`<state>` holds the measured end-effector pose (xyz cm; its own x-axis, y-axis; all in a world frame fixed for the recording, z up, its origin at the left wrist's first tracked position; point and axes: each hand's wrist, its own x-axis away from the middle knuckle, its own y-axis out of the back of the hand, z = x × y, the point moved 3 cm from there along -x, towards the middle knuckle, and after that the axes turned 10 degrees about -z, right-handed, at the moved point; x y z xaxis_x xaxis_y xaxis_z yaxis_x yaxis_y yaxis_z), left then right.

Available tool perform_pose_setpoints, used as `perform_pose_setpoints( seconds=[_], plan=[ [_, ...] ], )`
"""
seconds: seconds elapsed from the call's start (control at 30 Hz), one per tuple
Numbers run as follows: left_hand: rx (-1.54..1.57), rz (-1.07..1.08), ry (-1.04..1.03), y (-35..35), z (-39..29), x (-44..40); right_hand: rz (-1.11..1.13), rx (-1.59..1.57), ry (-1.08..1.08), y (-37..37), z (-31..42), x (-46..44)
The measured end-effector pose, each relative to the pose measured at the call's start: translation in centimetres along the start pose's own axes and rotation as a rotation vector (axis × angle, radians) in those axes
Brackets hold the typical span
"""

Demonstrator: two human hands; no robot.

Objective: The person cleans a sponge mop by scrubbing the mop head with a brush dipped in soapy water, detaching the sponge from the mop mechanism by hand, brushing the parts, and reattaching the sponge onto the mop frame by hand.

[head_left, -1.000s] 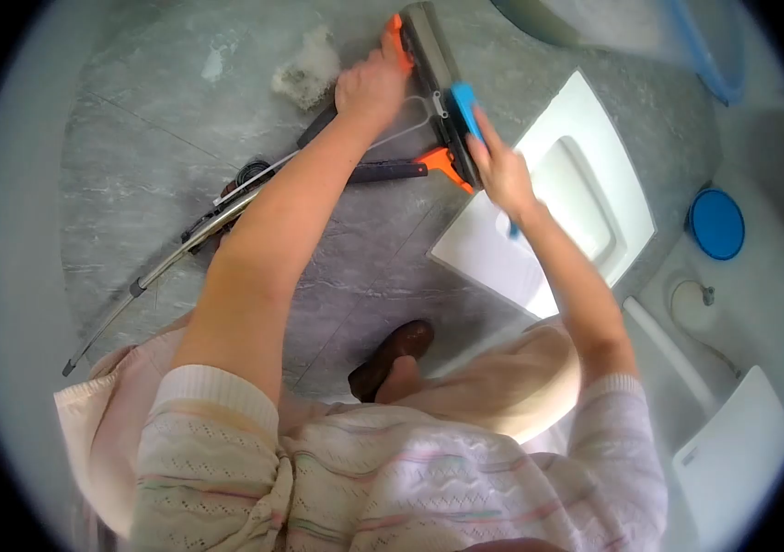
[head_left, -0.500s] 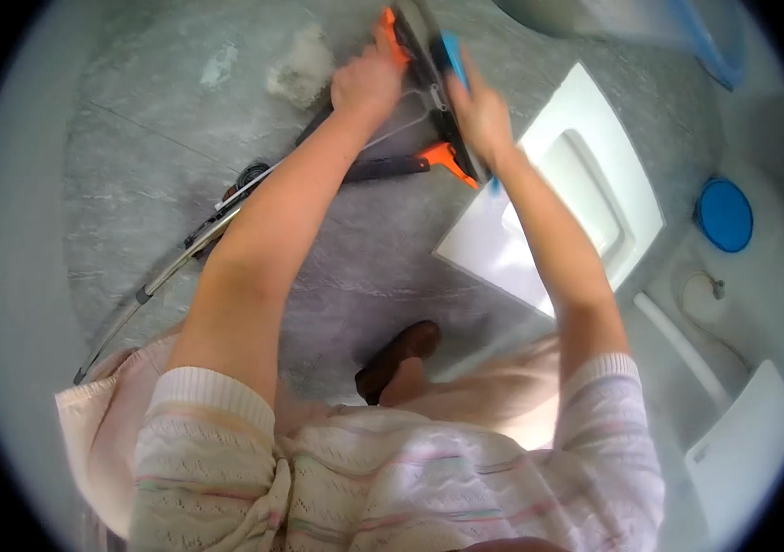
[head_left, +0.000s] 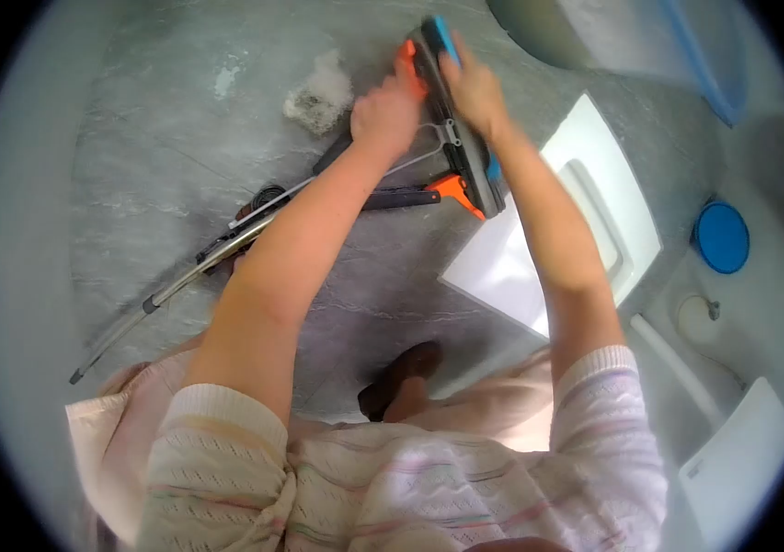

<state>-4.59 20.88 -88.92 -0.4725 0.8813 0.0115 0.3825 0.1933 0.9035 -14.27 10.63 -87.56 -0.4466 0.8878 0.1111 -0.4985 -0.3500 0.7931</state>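
Note:
A sponge mop lies across the floor, its silver pole running toward the lower left. Its long dark mop head has an orange clip near each end and a metal bracket in the middle. My left hand is closed around the upper orange clip. On the head's other side, my right hand grips the head along its blue strip, fingers partly hidden. The lower orange clip shows untouched beside a black arm.
A white squat toilet pan is set in the grey floor, right of the mop head. A greyish-white clump lies left of my hands. To the right are a blue round object, a white pipe and a blue-rimmed tub.
Both hands and the mop head have shifted slightly right and down in view. My left hand remains on the upper orange clip, and my right hand on the head's right side.

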Motion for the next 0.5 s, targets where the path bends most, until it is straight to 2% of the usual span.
perform_pose_setpoints(
  seconds=[0.03,0.13,0.2,0.23,0.27,0.37,0.43,0.5],
  plan=[
    [0.019,-0.002,-0.002,-0.1,0.1,0.3,-0.038,0.01,0.084,-0.7,0.8,-2.2],
    [0.061,0.013,0.03,0.5,0.0,0.0,0.094,-0.063,-0.05,2.0,0.7,1.5],
    [0.072,0.008,0.041,0.8,-0.1,-0.5,0.015,-0.01,0.167,3.1,-5.5,8.9],
    [0.067,0.018,0.054,0.9,-0.2,-0.5,0.062,-0.013,0.114,4.2,-7.4,12.8],
    [0.056,0.036,0.064,0.8,-0.3,0.0,-0.001,-0.042,0.17,4.5,-7.6,14.7],
    [0.026,0.058,0.056,1.0,-0.8,0.2,0.088,0.045,-0.096,2.4,-3.5,8.2],
    [0.022,0.038,0.046,0.5,-0.5,0.0,0.037,0.096,-0.058,0.9,-1.9,2.3],
    [0.018,0.034,0.044,0.2,-0.4,0.5,-0.056,0.016,0.085,-0.9,-3.6,-0.9]
  ],
)
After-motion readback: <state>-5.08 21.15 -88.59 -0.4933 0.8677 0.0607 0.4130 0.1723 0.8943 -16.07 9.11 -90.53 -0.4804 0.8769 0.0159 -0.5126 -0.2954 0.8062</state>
